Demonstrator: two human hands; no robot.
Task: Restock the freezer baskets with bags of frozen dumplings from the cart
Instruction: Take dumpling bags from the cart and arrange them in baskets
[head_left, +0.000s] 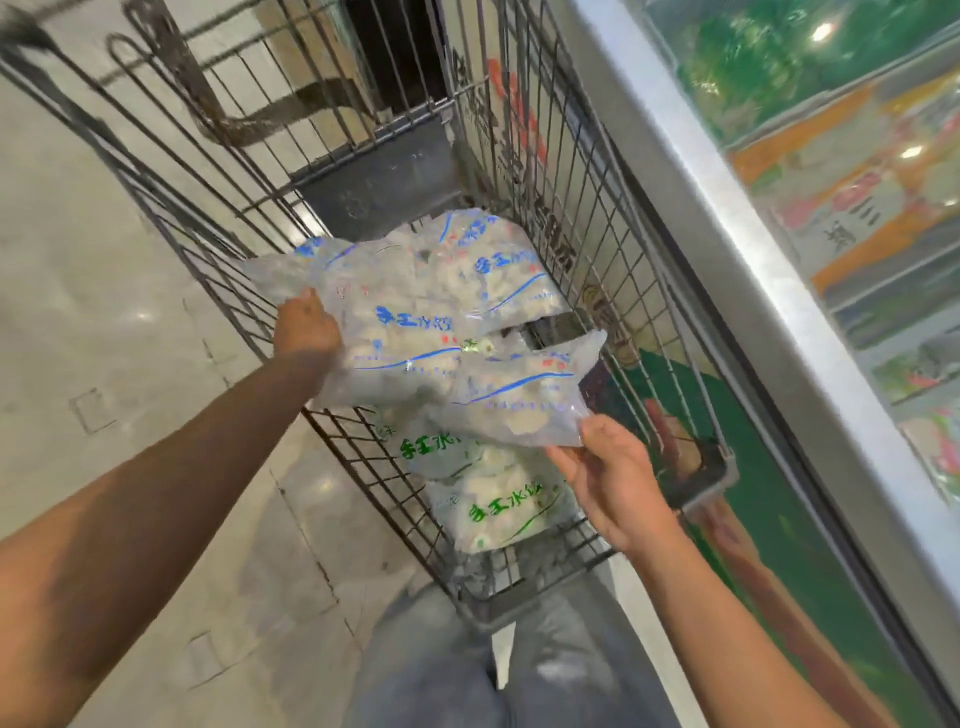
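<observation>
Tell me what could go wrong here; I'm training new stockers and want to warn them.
The right hand pinches only a corner of a blue-print bag, so it could slip or tear. The left hand grips one edge of the other blue-print bag, which may sag. Either could fall onto the green-print bags in the cart.

Soft indoor light, glare spots on freezer glass (831, 78), blurred wide-angle edges.

I am in a grocery shop aisle: a wire cart (545, 218) at twelve o'clock, a glass-topped chest freezer (779, 291) of packaged food at three o'clock, tiled floor (104, 322).
</observation>
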